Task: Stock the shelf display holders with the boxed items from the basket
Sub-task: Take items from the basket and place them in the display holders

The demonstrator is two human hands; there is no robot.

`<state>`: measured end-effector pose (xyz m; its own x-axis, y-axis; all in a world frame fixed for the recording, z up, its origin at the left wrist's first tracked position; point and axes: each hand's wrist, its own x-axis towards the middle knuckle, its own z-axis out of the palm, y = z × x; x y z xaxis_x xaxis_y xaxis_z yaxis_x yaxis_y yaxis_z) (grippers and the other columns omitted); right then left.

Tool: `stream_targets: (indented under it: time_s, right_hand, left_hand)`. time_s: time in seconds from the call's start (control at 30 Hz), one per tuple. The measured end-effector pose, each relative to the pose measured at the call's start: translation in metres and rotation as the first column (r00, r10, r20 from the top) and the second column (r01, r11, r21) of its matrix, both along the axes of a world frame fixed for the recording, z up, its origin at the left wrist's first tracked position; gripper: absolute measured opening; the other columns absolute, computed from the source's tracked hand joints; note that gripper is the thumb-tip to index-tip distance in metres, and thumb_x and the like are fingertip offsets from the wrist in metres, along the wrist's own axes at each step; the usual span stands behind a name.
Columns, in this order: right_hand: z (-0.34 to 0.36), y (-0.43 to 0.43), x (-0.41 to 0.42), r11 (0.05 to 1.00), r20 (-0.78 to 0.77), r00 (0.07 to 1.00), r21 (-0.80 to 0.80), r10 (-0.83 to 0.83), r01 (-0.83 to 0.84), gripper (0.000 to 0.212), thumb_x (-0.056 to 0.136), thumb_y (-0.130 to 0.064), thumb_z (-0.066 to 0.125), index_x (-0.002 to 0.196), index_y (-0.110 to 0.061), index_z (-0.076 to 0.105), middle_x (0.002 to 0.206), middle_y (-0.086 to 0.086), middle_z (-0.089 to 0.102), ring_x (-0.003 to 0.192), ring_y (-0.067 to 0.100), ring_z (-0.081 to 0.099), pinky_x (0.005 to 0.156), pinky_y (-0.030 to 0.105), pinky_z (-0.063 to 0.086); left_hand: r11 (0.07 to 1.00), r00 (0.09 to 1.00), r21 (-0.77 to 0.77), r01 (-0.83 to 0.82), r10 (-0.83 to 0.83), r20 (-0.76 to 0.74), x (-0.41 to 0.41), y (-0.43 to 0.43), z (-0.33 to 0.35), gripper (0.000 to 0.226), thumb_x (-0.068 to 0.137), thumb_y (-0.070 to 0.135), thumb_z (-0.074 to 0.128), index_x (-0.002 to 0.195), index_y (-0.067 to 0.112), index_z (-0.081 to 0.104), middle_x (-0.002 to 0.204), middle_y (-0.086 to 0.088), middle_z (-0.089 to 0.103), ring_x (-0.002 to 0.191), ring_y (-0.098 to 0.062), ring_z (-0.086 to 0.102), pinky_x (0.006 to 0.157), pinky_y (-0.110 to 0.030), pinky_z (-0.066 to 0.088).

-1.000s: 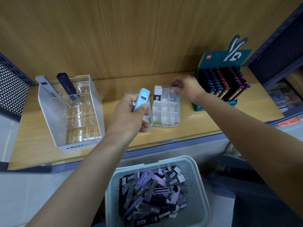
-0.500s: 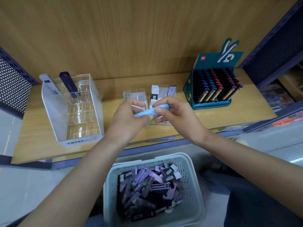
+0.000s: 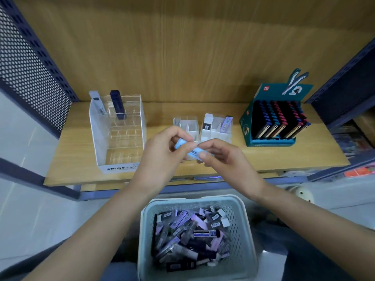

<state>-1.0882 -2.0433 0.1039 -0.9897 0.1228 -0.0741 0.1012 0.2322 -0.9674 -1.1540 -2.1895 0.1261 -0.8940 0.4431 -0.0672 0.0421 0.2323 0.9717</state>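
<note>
light blue box [image 3: 192, 150] lay crosswise above the shelf [image 3: 77, 159] front edge, pinched at one end by left hand [image 3: 162, 157], at the other by right hand [image 3: 225, 159]. divided holders [image 3: 215, 133] just behind, mostly unfilled. basket [image 3: 146, 216] below, full. judgement: turn box upright, label forward, then lower into one free cell.

light-blue box [image 3: 191, 151]: held level between both hands | basket [image 3: 240, 230]: heaped with boxes | white divided holders [image 3: 215, 130]: mostly unfilled

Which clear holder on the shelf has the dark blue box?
The large MONO holder at the left; the dark blue box stands in its back row.
</note>
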Motion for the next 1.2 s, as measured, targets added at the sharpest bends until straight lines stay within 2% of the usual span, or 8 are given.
stream_targets:
  time_s: [0.17, 0.27, 0.43, 0.57, 0.77, 0.9, 1.1, 1.2]
  right_hand:
    - [0.014, -0.037, -0.020, 0.988, 0.028, 0.990, 0.060, 0.138, -0.139, 0.012, 0.089, -0.008, 0.061, 0.095, -0.019, 0.060, 0.083, 0.005, 0.068, 0.077, 0.009, 0.064, 0.079, 0.028, 0.050]
    - [0.019, -0.059, -0.038, 0.980, 0.057, 0.982, 0.081, 0.179, -0.184, 0.011, 0.092, -0.009, 0.058, 0.097, -0.017, 0.054, 0.091, 0.015, 0.064, 0.078, 0.018, 0.066, 0.077, 0.034, 0.051]
    - [0.026, -0.077, -0.079, 0.986, 0.022, 0.997, 0.151, 0.073, -0.076, 0.006, 0.094, -0.009, 0.054, 0.099, -0.008, 0.057, 0.080, -0.004, 0.056, 0.060, 0.006, 0.058, 0.057, 0.022, 0.052]
    - [0.025, -0.072, -0.116, 0.964, -0.048, 0.996, 0.252, -0.078, 0.088, 0.011, 0.088, -0.011, 0.065, 0.085, -0.018, 0.057, 0.075, -0.005, 0.062, 0.050, 0.003, 0.057, 0.051, 0.018, 0.049]
    - [0.014, -0.063, -0.175, 0.755, -0.171, 0.983, 0.635, -0.069, 0.164, 0.015, 0.092, -0.008, 0.053, 0.105, -0.006, 0.060, 0.103, 0.012, 0.059, 0.078, 0.015, 0.056, 0.081, 0.031, 0.050]
    - [0.020, -0.071, -0.197, 0.697, -0.130, 0.990, 0.715, 0.063, 0.049, 0.021, 0.090, -0.009, 0.058, 0.111, -0.004, 0.055, 0.093, 0.005, 0.055, 0.078, 0.019, 0.052, 0.068, 0.021, 0.043]
    - [0.023, -0.081, -0.215, 0.396, 0.104, 0.975, 0.901, 0.197, -0.176, 0.028, 0.094, -0.004, 0.045, 0.120, -0.009, 0.055, 0.114, 0.007, 0.054, 0.101, 0.025, 0.053, 0.084, 0.033, 0.043]
    - [0.014, -0.082, -0.217, 0.404, 0.182, 0.965, 0.881, 0.187, -0.244, 0.019, 0.091, -0.011, 0.046, 0.106, -0.015, 0.057, 0.099, -0.001, 0.054, 0.103, 0.022, 0.056, 0.078, 0.033, 0.041]
  left_hand:
    - [0.999, 0.992, -0.031, -0.043, 0.039, -0.120, -0.016, -0.037, 0.003, 0.024, 0.078, 0.013, 0.073, 0.079, 0.025, 0.053, 0.067, 0.002, 0.060, 0.058, -0.015, 0.058, 0.061, -0.031, 0.049]
    - [0.997, 0.975, -0.052, -0.057, 0.044, -0.216, -0.028, -0.054, 0.008, 0.022, 0.078, 0.015, 0.073, 0.085, 0.022, 0.054, 0.073, 0.004, 0.060, 0.065, -0.013, 0.055, 0.061, -0.020, 0.043]
    - [0.982, 0.935, -0.123, -0.146, 0.096, -0.341, -0.065, -0.081, 0.000, 0.011, 0.088, 0.019, 0.063, 0.095, 0.020, 0.054, 0.085, 0.010, 0.058, 0.074, 0.000, 0.053, 0.065, -0.008, 0.041]
    - [0.932, 0.889, -0.295, -0.208, 0.054, -0.455, -0.089, -0.099, -0.016, 0.019, 0.095, 0.019, 0.051, 0.113, 0.018, 0.053, 0.111, 0.007, 0.051, 0.097, -0.010, 0.053, 0.084, -0.031, 0.046]
    - [0.741, 0.801, -0.648, -0.174, -0.276, -0.531, -0.107, -0.101, -0.040, 0.041, 0.095, 0.015, 0.043, 0.136, 0.012, 0.039, 0.129, -0.006, 0.043, 0.120, -0.024, 0.040, 0.103, -0.033, 0.028]
    - [0.629, 0.789, -0.755, -0.184, -0.364, -0.495, -0.110, -0.094, -0.049, 0.052, 0.094, 0.018, 0.043, 0.143, 0.010, 0.027, 0.131, -0.008, 0.039, 0.124, -0.026, 0.035, 0.114, -0.035, 0.011]
    - [0.620, 0.793, -0.758, -0.202, -0.350, -0.498, -0.116, -0.092, -0.051, 0.048, 0.094, 0.021, 0.042, 0.139, 0.009, 0.031, 0.129, -0.010, 0.036, 0.124, -0.027, 0.031, 0.116, -0.038, 0.008]
    - [0.673, 0.826, -0.720, -0.169, -0.302, -0.476, -0.119, -0.093, -0.049, 0.038, 0.095, 0.022, 0.041, 0.131, 0.010, 0.041, 0.127, -0.009, 0.037, 0.121, -0.024, 0.033, 0.105, -0.031, 0.023]
